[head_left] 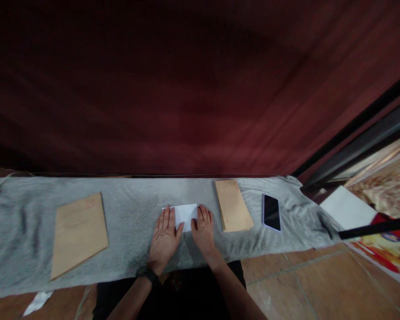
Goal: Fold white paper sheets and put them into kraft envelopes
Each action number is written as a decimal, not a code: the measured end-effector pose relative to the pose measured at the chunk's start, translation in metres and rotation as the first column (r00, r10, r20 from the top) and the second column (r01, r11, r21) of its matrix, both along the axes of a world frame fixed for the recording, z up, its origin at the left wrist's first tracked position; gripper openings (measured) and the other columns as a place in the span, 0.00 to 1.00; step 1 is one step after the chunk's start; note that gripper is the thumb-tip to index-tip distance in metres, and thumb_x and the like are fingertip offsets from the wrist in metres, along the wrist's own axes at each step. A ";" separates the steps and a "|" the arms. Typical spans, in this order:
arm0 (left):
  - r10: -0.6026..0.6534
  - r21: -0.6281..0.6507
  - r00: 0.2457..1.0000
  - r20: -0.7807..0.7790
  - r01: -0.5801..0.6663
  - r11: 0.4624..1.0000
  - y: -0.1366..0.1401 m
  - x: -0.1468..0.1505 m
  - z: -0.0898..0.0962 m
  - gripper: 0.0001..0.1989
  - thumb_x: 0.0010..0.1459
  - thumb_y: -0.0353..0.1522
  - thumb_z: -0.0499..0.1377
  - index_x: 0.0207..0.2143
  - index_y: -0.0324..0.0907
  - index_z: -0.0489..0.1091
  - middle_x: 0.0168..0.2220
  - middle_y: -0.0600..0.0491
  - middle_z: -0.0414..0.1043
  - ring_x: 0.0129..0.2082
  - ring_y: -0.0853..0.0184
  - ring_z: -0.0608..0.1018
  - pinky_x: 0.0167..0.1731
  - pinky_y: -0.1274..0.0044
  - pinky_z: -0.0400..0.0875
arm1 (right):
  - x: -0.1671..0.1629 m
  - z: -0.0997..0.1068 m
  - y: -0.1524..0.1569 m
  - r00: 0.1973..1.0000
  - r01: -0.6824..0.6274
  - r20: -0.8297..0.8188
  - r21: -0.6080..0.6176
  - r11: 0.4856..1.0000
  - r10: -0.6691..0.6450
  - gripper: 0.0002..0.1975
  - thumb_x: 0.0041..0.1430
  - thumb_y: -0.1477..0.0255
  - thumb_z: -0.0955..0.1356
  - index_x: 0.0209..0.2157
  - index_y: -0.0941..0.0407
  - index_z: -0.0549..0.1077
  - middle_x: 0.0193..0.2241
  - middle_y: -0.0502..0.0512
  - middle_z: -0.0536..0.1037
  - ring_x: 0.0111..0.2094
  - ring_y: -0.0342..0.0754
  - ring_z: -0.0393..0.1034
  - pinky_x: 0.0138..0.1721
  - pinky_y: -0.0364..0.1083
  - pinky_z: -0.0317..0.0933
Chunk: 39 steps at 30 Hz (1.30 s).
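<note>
A small white sheet of paper (186, 214) lies on the grey cloth in front of me. My left hand (166, 231) rests flat over its left end, fingers stretched out, with a dark band on the wrist. Over the right end lies my right hand (203, 229), also flat with fingers extended. Both thumbs point inward along the paper's lower part. Under the palms, the paper's ends are hidden. Just right of my right hand is a stack of brown envelopes (234, 206), slightly fanned at the bottom.
A larger brown envelope or stack (80, 235) lies at the left. A phone (271, 212) with a dark screen is right of the stack. The grey cloth (130, 222) covers a long narrow surface. A dark red curtain-like sheet (193, 111) rises behind it; dark bars (356, 133) stand at right.
</note>
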<state>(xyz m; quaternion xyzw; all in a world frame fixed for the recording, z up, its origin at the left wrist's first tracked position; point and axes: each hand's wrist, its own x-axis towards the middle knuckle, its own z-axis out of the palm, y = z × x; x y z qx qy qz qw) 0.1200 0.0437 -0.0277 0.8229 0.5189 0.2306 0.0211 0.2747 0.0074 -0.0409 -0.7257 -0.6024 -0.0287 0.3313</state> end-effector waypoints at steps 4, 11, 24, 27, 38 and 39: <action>-0.014 0.001 1.000 0.015 0.014 1.000 0.001 -0.001 -0.001 0.37 0.68 0.47 0.46 0.69 0.29 0.51 0.69 0.32 0.53 0.70 0.48 0.56 0.65 0.56 0.58 | 0.004 -0.002 0.005 0.998 0.004 -0.064 -0.030 1.000 -0.006 0.23 0.63 0.76 0.63 0.59 0.60 0.68 0.59 0.66 0.72 0.62 0.55 0.62 0.64 0.59 0.53; 0.010 -0.004 1.000 0.028 -0.010 1.000 0.002 -0.001 -0.002 0.38 0.68 0.49 0.46 0.69 0.30 0.51 0.70 0.33 0.52 0.71 0.49 0.56 0.65 0.57 0.59 | 0.005 0.001 0.025 0.964 0.097 -0.248 0.005 0.995 -0.093 0.14 0.59 0.77 0.64 0.45 0.57 0.74 0.47 0.61 0.77 0.51 0.54 0.71 0.56 0.54 0.62; 0.004 -0.023 0.978 0.211 0.001 1.000 -0.001 -0.005 0.011 0.33 0.69 0.47 0.46 0.67 0.36 0.55 0.68 0.35 0.57 0.69 0.50 0.60 0.63 0.56 0.61 | 0.010 0.019 0.014 0.946 -0.043 -0.318 0.076 0.996 0.065 0.10 0.62 0.77 0.64 0.37 0.55 0.77 0.34 0.55 0.81 0.37 0.50 0.75 0.44 0.48 0.69; 0.124 -0.059 0.905 0.408 -0.109 0.992 -0.010 -0.009 0.023 0.28 0.68 0.48 0.47 0.61 0.40 0.63 0.62 0.38 0.64 0.65 0.51 0.65 0.63 0.56 0.61 | 0.011 0.030 0.001 0.940 -0.078 -0.324 0.109 0.991 0.110 0.12 0.67 0.75 0.62 0.36 0.53 0.77 0.36 0.56 0.81 0.41 0.50 0.75 0.44 0.47 0.70; 0.707 -0.732 0.188 0.682 0.160 0.663 -0.037 -0.004 0.071 0.24 0.57 0.49 0.61 0.49 0.43 0.70 0.56 0.44 0.71 0.56 0.52 0.75 0.37 0.69 0.79 | -0.005 0.044 -0.044 0.932 -0.361 0.035 0.162 0.919 0.360 0.16 0.69 0.79 0.61 0.43 0.49 0.77 0.44 0.50 0.81 0.48 0.46 0.74 0.68 0.58 0.48; 0.730 -0.748 0.165 0.663 0.192 0.635 -0.039 -0.006 0.074 0.24 0.56 0.48 0.62 0.49 0.44 0.70 0.56 0.44 0.72 0.55 0.52 0.75 0.37 0.68 0.79 | -0.006 0.044 -0.047 0.930 -0.366 0.044 0.159 0.917 0.364 0.16 0.70 0.78 0.61 0.43 0.48 0.77 0.44 0.50 0.81 0.48 0.46 0.74 0.68 0.58 0.48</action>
